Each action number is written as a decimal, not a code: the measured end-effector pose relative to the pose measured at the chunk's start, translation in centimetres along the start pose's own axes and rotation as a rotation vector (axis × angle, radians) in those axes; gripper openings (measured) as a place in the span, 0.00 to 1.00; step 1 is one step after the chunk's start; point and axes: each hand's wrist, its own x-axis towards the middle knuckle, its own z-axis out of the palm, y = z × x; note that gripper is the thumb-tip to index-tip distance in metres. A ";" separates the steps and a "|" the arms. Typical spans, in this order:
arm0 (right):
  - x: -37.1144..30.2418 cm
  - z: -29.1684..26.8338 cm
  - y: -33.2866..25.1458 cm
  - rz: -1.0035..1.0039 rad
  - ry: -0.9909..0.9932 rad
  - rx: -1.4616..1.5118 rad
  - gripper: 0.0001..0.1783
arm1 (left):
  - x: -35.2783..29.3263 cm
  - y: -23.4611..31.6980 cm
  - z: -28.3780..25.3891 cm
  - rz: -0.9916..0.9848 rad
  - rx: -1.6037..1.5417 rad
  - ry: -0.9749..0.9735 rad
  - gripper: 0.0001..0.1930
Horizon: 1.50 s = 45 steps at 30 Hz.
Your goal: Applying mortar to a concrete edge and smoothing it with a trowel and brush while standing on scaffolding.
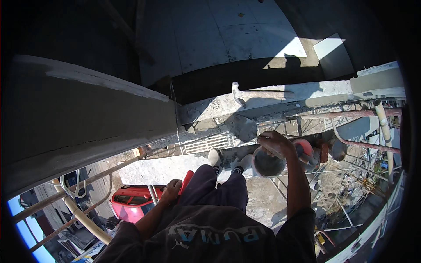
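My right hand [275, 143] is closed around the handle of a trowel. Its grey, mortar-smeared blade [244, 128] lies at the edge of the rough wall ledge [206, 109]; whether it touches is hard to tell. Just below that hand stands a bucket of grey mortar [268, 164], partly behind my forearm. At my left thigh, my left hand [172, 189] is closed beside a red flat-looking object [186, 180], which it seems to grip; most of that object is hidden. A hammer [263, 94] rests on the ledge beyond the trowel.
I stand on a narrow pale scaffold plank [147, 170] high above the ground. Scaffold poles [385, 125] cross on both sides. Right of the mortar bucket are a red-rimmed bucket [303, 148] and another bucket [337, 150]. A plastered wall [92, 118] rises at left; a red car [131, 202] is below.
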 end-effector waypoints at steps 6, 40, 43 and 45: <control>-5.0 -0.5 4.8 0.048 0.185 0.197 0.15 | 0.7 0.7 0.2 0.036 0.016 -0.024 0.23; 15.0 16.0 47.0 0.499 0.543 0.410 0.22 | 0.2 5.6 5.2 -0.177 0.606 -0.119 0.21; 11.2 15.1 43.6 0.431 0.452 0.580 0.23 | -0.2 6.2 5.1 -0.164 0.585 -0.102 0.22; 8.4 15.6 42.3 0.420 0.481 0.681 0.23 | -0.5 6.8 5.3 -0.142 0.552 -0.089 0.22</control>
